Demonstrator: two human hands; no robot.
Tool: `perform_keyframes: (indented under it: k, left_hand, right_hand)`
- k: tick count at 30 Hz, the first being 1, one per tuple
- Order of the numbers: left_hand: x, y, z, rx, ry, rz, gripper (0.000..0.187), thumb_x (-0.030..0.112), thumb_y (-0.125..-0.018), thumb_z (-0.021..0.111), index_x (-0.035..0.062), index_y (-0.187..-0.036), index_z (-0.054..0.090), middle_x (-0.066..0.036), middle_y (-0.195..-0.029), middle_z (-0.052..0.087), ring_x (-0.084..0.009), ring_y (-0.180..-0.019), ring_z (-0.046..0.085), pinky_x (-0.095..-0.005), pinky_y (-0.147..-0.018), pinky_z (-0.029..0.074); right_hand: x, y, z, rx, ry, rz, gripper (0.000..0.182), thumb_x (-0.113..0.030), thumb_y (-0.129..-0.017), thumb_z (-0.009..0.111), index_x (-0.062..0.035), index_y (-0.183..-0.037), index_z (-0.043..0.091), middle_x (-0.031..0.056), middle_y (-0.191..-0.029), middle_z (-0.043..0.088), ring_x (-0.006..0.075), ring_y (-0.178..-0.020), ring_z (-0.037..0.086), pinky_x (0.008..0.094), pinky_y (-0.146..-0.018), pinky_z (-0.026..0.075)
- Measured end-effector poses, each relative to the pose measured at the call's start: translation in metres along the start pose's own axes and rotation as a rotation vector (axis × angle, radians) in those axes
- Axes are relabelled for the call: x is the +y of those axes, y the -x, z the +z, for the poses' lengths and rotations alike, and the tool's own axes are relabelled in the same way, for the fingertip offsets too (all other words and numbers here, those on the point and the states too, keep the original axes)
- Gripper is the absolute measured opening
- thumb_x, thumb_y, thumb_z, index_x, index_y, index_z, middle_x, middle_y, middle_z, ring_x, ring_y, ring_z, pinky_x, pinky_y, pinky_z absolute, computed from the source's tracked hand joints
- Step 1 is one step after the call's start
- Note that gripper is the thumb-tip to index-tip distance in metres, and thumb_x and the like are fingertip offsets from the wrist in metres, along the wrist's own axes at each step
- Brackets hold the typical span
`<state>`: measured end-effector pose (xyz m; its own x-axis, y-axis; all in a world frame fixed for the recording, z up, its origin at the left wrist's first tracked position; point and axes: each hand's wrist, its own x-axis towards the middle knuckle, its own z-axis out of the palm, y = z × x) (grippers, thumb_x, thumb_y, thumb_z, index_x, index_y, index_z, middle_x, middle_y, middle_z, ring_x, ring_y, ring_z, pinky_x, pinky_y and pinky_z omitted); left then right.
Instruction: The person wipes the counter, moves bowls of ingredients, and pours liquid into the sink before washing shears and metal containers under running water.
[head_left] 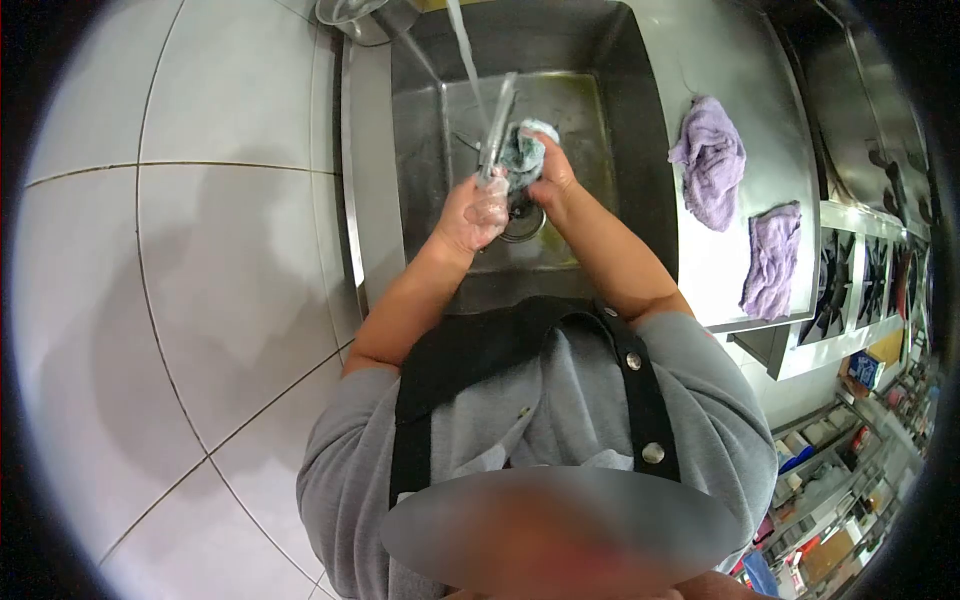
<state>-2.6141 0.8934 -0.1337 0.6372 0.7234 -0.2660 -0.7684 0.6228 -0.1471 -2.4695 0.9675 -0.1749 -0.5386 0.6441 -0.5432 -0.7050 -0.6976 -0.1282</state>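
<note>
Steel sink point(635, 150): surrounding both hands, its drain point(522, 228) lying below the fingers.
Left hand point(472, 215): its fingers are grasping the near end of a long shiny utensil point(498, 125), which is pointing forward beyond them.
Right hand point(553, 175): its fingers are clutching a greenish-white wad point(523, 155), cloth or scrubber I cannot tell; the wad is sitting between the two hands' fingers, just beside the utensil.
Water stream point(465, 45): falling ahead of the left fingers, near the utensil.
Washing step: apparently scrubbing the utensil.
Next move: probably calling for steady left fingers while the right ones are working the wad lengthwise.
Purple cloths point(712, 160): lying on the worktop point(690, 50), well right of the fingers.
</note>
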Motion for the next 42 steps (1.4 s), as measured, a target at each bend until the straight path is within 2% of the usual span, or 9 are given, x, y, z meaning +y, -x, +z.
perform_keyframes:
  k: [4,16,22,23,26,30,34,36,42]
  left_hand:
    - [0.007,0.0,-0.007,-0.004,-0.038,-0.054,0.023,0.018,-0.094,0.033,0.0044,-0.096,0.051,0.004,-0.054,0.039,-0.004,-0.032,0.03,-0.0193,-0.033,0.025]
    - [-0.033,0.028,0.01,0.378,-0.616,-0.081,0.017,0.023,-0.095,0.035,0.0114,-0.09,0.047,0.003,-0.056,0.037,-0.0039,-0.037,0.029,-0.0191,-0.032,0.024]
    - [-0.016,-0.008,0.005,0.709,-1.41,0.428,0.022,0.023,-0.095,0.033,0.0061,-0.091,0.046,-0.005,-0.058,0.046,-0.0154,-0.042,0.042,-0.029,-0.039,0.033]
    - [-0.005,-0.019,-0.017,0.836,-2.054,0.595,0.019,0.017,-0.09,0.039,0.0013,-0.099,0.045,-0.016,-0.066,0.054,-0.036,-0.058,0.054,-0.0413,-0.054,0.043]
    - [-0.029,-0.017,0.01,0.901,-2.077,0.506,0.025,0.016,-0.089,0.039,0.0015,-0.108,0.047,-0.031,-0.098,0.055,-0.0486,-0.091,0.051,-0.0521,-0.078,0.04]
    - [-0.026,-0.013,-0.018,0.601,-2.189,0.829,0.033,0.011,-0.081,0.049,-0.0029,-0.11,0.048,-0.028,-0.107,0.053,-0.0445,-0.101,0.05,-0.0444,-0.084,0.041]
    - [0.01,0.0,0.012,0.584,-2.075,0.307,0.041,0.025,-0.082,0.057,-0.0015,-0.112,0.05,-0.018,-0.101,0.056,-0.0279,-0.097,0.055,-0.0357,-0.085,0.042]
    - [0.031,-0.009,0.02,0.685,-1.647,0.724,0.037,0.031,-0.085,0.057,0.0028,-0.11,0.052,-0.013,-0.092,0.055,-0.023,-0.089,0.054,-0.035,-0.081,0.043]
    - [0.034,-0.053,0.059,0.488,-0.623,1.001,0.032,0.037,-0.087,0.058,0.013,-0.077,0.038,0.002,-0.056,0.038,-0.0086,-0.046,0.039,-0.0252,-0.041,0.032]
  right_hand:
    - [0.013,0.008,0.001,-0.182,0.158,0.06,0.033,-0.027,-0.082,0.05,-0.0026,-0.103,0.059,0.0151,-0.097,0.063,0.0289,-0.088,0.061,0.0414,-0.086,0.047]
    - [-0.068,-0.02,0.014,0.637,0.691,-0.315,0.04,-0.032,-0.082,0.057,-0.008,-0.113,0.051,0.014,-0.107,0.058,0.0301,-0.093,0.059,0.0502,-0.081,0.044]
    - [-0.026,0.02,-0.001,0.273,0.45,-0.24,0.045,-0.034,-0.08,0.063,-0.008,-0.114,0.051,0.0096,-0.099,0.06,0.0225,-0.09,0.058,0.0399,-0.08,0.045]
    - [-0.006,0.034,0.014,0.17,0.439,-0.214,0.042,-0.031,-0.079,0.066,-0.0081,-0.11,0.052,0.0067,-0.097,0.06,0.0198,-0.088,0.058,0.0336,-0.078,0.046]
    - [0.026,0.041,0.019,0.144,0.763,-0.482,0.042,-0.015,-0.069,0.076,-0.0043,-0.104,0.054,0.0058,-0.096,0.061,0.0162,-0.083,0.058,0.0316,-0.075,0.046]
    - [0.008,0.027,0.005,0.075,0.94,-0.439,0.044,-0.008,-0.065,0.076,-0.0029,-0.103,0.054,0.0068,-0.094,0.063,0.0159,-0.084,0.059,0.0309,-0.076,0.047]
    - [-0.011,0.029,0.003,-0.044,1.038,-0.401,0.042,-0.007,-0.066,0.074,-0.0019,-0.103,0.055,0.0072,-0.094,0.064,0.0156,-0.084,0.06,0.0297,-0.077,0.047]
    - [-0.016,0.032,0.005,-0.129,1.017,-0.331,0.041,-0.006,-0.067,0.073,-0.0019,-0.104,0.056,0.0068,-0.095,0.064,0.0156,-0.084,0.06,0.0294,-0.078,0.047]
    - [0.003,0.03,0.008,-0.105,1.088,-0.368,0.043,-0.008,-0.068,0.072,-0.0044,-0.107,0.054,0.0042,-0.095,0.062,0.0156,-0.085,0.057,0.0294,-0.079,0.045]
